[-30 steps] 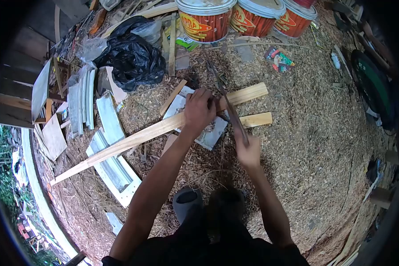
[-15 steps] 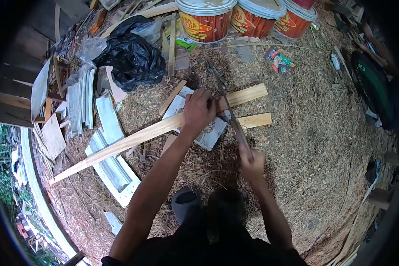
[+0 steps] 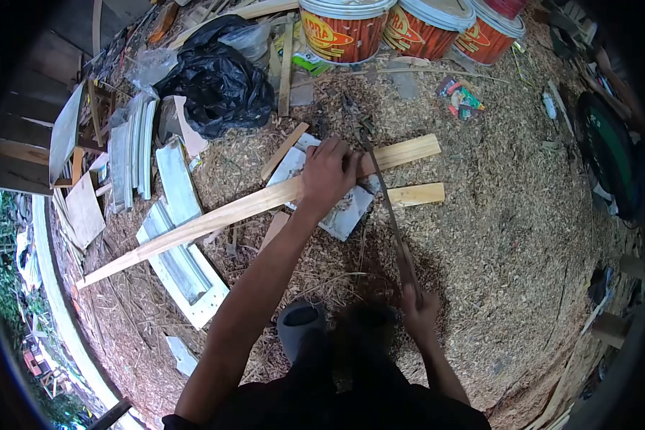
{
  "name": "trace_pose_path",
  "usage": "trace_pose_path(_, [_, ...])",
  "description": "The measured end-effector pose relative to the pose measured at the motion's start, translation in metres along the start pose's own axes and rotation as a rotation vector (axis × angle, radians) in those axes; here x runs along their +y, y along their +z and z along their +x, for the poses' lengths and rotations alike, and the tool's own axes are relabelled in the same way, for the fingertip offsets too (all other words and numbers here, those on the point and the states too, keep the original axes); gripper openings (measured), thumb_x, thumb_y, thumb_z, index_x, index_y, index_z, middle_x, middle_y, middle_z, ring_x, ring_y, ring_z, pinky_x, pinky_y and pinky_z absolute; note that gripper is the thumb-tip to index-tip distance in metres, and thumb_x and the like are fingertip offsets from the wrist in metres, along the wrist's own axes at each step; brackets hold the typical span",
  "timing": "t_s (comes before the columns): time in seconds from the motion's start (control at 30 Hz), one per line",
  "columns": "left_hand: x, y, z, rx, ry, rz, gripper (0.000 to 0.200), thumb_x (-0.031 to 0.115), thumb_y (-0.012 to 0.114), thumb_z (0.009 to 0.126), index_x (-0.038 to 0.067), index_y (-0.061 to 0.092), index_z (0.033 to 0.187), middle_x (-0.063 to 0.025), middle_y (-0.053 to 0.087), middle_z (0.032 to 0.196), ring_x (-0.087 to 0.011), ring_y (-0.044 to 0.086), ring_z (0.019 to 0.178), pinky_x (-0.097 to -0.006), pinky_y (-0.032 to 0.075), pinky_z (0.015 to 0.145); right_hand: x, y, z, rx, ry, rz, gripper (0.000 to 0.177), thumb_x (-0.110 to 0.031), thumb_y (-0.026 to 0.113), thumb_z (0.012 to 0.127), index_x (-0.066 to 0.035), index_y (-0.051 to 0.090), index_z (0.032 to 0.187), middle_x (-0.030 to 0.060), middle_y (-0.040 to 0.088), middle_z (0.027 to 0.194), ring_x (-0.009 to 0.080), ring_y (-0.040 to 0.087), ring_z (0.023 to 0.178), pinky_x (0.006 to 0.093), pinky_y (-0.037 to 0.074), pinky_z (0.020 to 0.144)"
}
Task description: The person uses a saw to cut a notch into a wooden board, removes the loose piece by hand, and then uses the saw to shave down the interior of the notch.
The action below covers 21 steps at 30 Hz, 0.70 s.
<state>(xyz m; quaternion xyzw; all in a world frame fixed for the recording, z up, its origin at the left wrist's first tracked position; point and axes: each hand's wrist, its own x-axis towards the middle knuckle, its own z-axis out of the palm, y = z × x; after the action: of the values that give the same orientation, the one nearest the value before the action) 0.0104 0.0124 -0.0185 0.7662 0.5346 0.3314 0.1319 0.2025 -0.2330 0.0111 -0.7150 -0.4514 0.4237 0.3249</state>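
My left hand (image 3: pixel 327 175) presses down on a long pale wooden plank (image 3: pixel 215 223), its fingers wrapped over the wood. The plank slants from lower left to upper right across a white block (image 3: pixel 347 215). In my right hand (image 3: pixel 419 312) is the handle of a handsaw (image 3: pixel 393 222), closed in my fingers. The saw's blade crosses the plank just right of my left hand, running away from me. A short offcut of wood (image 3: pixel 417 194) lies under the plank's right end, beyond the blade.
Wood shavings cover the ground. Red paint buckets (image 3: pixel 340 36) stand at the back, beside a black plastic bag (image 3: pixel 226 89). White moulded pieces (image 3: pixel 186 265) lie at left under the plank. A small stick (image 3: pixel 285 150) rests near the block, and a green-black round object (image 3: pixel 609 154) sits at right.
My right hand has drawn the saw back toward me, so its handle is now lower and nearer my feet. My left hand stays on the plank. The view has shifted slightly.
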Motion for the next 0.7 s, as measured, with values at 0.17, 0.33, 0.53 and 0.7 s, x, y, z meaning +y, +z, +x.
trace_pose_path(0.17, [-0.002, -0.001, 0.002, -0.049, 0.020, 0.037, 0.015, 0.017, 0.061, 0.083, 0.005, 0.055, 0.076, -0.0099, 0.054, 0.080, -0.0283, 0.056, 0.082, -0.0397, 0.037, 0.075, -0.094, 0.046, 0.126, -0.012, -0.029, 0.125, 0.044, -0.028, 0.056, 0.093, -0.001, 0.051, 0.058, 0.0020, 0.038, 0.045, 0.0080, 0.037, 0.042, 0.0318, 0.031, 0.041])
trace_pose_path(0.33, [-0.001, 0.003, 0.003, -0.029, -0.014, 0.044, 0.016, 0.017, 0.063, 0.082, 0.005, 0.056, 0.075, -0.0106, 0.055, 0.079, -0.0300, 0.056, 0.078, -0.0411, 0.036, 0.072, -0.065, 0.032, 0.086, -0.034, -0.073, 0.068, 0.043, -0.026, 0.054, 0.094, 0.000, 0.053, 0.060, 0.0028, 0.037, 0.046, 0.0065, 0.038, 0.045, 0.0305, 0.031, 0.042])
trace_pose_path(0.53, [-0.002, 0.002, 0.000, 0.012, -0.006, -0.003, 0.015, 0.016, 0.063, 0.082, 0.005, 0.055, 0.076, -0.0091, 0.054, 0.077, -0.0291, 0.055, 0.079, -0.0410, 0.038, 0.073, 0.003, 0.001, -0.007, 0.006, 0.020, 0.043, 0.037, -0.024, 0.056, 0.092, 0.002, 0.059, 0.065, 0.0017, 0.042, 0.047, 0.0060, 0.041, 0.044, 0.0296, 0.032, 0.041])
trace_pose_path(0.7, [0.000, -0.002, 0.003, -0.032, 0.004, 0.021, 0.015, 0.017, 0.061, 0.083, 0.004, 0.055, 0.076, -0.0099, 0.054, 0.079, -0.0292, 0.055, 0.081, -0.0403, 0.038, 0.074, -0.084, 0.047, 0.121, 0.004, -0.045, 0.092, 0.050, -0.031, 0.053, 0.094, 0.001, 0.046, 0.057, 0.0004, 0.035, 0.046, 0.0072, 0.032, 0.047, 0.0317, 0.026, 0.041])
